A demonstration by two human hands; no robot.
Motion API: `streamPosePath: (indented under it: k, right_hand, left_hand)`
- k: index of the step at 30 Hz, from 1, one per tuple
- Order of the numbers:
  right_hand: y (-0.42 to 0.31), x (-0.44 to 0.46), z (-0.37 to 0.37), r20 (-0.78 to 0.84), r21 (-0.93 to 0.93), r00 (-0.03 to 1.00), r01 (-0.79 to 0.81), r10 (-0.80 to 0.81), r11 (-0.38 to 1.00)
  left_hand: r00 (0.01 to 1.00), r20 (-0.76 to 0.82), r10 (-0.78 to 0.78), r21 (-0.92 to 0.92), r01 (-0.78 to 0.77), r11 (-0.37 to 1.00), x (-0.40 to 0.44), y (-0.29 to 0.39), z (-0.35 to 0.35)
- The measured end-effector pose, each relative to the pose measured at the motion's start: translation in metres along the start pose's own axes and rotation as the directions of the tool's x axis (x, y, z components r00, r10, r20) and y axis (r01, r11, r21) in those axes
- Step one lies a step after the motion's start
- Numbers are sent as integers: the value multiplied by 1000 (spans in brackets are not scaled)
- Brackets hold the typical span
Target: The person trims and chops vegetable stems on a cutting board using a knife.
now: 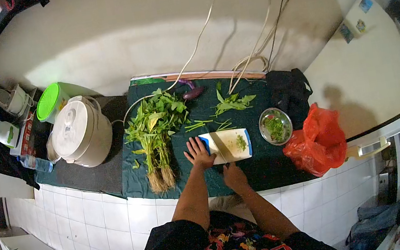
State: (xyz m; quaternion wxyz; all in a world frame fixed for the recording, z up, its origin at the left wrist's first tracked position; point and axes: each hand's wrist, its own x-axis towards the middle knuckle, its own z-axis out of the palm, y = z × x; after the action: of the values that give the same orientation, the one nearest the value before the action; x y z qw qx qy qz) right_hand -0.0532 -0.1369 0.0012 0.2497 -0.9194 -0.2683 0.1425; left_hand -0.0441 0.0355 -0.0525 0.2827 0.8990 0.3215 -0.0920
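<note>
My left hand (199, 154) lies with its fingers spread at the left end of a white cutting board (226, 140) with blue ends. In my right hand (235, 177), closed at the board's near edge, is the dark handle of a knife (226, 165); its thin blade is hard to make out against the board. Small chopped green bits (241, 143) lie on the board's right side. Beyond the board are cut green stems (198, 124) and loose leaves (233, 103). A big bunch of rooted leafy greens (157, 126) rests left of my left hand.
A metal bowl (275, 126) with chopped greens stands right of the board, beside a red plastic bag (320, 140) and a black bag (289, 91). Purple eggplants (193, 93) lie at the back. Leftward are a rice cooker (81, 132), a green-lidded container (51, 102) and a bottle (36, 163). A white cord (203, 29) crosses behind.
</note>
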Motion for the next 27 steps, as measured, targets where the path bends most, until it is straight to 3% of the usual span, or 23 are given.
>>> streamPosePath:
  k: [4, 8, 10, 11, 13, 17, 19, 20, 22, 24, 26, 27]
  right_hand:
    - [14, -9, -15, 80, -42, 955, -284, 287, 958]
    - [12, -13, -45, -3, 43, 951, -310, 311, 950]
    - [14, -18, -51, 18, -36, 939, -343, 344, 939]
    - [16, -20, -54, 3, -27, 939, -344, 344, 939]
    - [19, -34, -56, 156, -67, 924, -344, 350, 937]
    - [20, -51, -65, 256, -36, 913, -319, 317, 947]
    - [24, -56, -66, 264, -54, 920, -287, 291, 956]
    - [25, -56, -71, 257, -48, 921, -291, 293, 956]
    - [5, -65, -98, 266, -93, 957, -92, 114, 991]
    - [-2, -63, -110, 286, -75, 953, -77, 95, 994]
    - [3, -59, -103, 313, -52, 946, -69, 82, 996]
    - [14, -58, -88, 313, -9, 936, -169, 163, 986]
  left_hand:
    - [999, -32, -14, 11, 15, 1000, 2, 0, 5]
    - [1000, -30, 6, 21, -5, 1000, 1, -1, 5]
    - [1000, -10, -18, 50, 18, 999, 2, 3, 4]
    - [1000, 9, -23, 27, 22, 999, 3, 3, 3]
    - [1000, -13, 19, 63, -18, 998, 3, 2, 5]
    - [999, -17, 47, 66, -46, 997, -6, 8, -18]
    - [989, -106, 106, -16, -108, 994, -15, 16, -36]
    - [936, -290, 199, -4, -209, 978, -16, 15, -36]
    - [920, -254, 299, -1, -309, 951, -12, 16, -39]
    - [855, -255, 452, 0, -468, 884, -4, 21, -42]
    - [855, -250, 454, 7, -467, 884, 6, 26, -45]
    - [855, -245, 458, 4, -471, 882, 11, 28, -47]
